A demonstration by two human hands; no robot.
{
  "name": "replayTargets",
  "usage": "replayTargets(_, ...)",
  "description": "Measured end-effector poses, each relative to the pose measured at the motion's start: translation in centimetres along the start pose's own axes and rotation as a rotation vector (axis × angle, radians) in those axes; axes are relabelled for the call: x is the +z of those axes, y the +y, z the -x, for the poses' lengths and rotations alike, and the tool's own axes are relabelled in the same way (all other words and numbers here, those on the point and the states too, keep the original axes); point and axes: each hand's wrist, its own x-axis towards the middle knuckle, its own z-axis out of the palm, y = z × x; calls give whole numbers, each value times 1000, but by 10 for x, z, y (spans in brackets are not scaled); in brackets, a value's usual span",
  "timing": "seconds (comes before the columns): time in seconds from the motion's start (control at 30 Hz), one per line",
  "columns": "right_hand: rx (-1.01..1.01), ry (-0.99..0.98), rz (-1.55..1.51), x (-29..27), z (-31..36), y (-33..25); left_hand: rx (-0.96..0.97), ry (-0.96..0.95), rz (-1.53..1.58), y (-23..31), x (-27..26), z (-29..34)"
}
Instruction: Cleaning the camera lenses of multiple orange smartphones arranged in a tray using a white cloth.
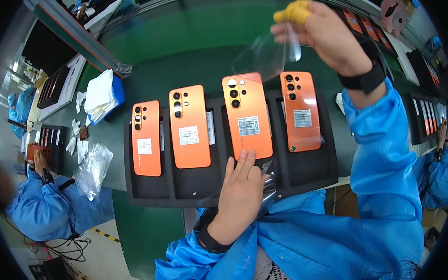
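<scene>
your left hand [240, 190] lies flat, fingers spread, pressing the lower edge of the third orange phone [247, 116] in the black tray [308, 173]. your right hand [325, 33], well up and beyond it, pinches a clear film [265, 55] between yellow-cotted fingertips [294, 12]. film looks light, limp, clingy; grip a corner only. phone likely stiff, slick-backed, scratch-prone; steady it by the edges. three more phones sit beside your left hand.

White cloths [100, 96] stacked at the bench's far left; crumpled plastic bag [92, 169] nearer.
</scene>
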Motion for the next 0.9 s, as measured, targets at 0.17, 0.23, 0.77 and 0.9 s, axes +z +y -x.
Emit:
replayTargets(0.17, -61, 157, -118, 9, 12, -61, -27, 2, -55, 5, 2, 0)
replayTargets(0.23, -51, 357, -79, 28, 23, -81, -9, -11, -42, 1, 3, -3)
replayTargets(0.77, 192, -128, 158, 20, 170, 6, 5, 195, 361, 22, -42, 17)
replayTargets(0.9, -155, -122, 1025, 15, 183, 42, 210, 89, 381, 39, -36, -5)
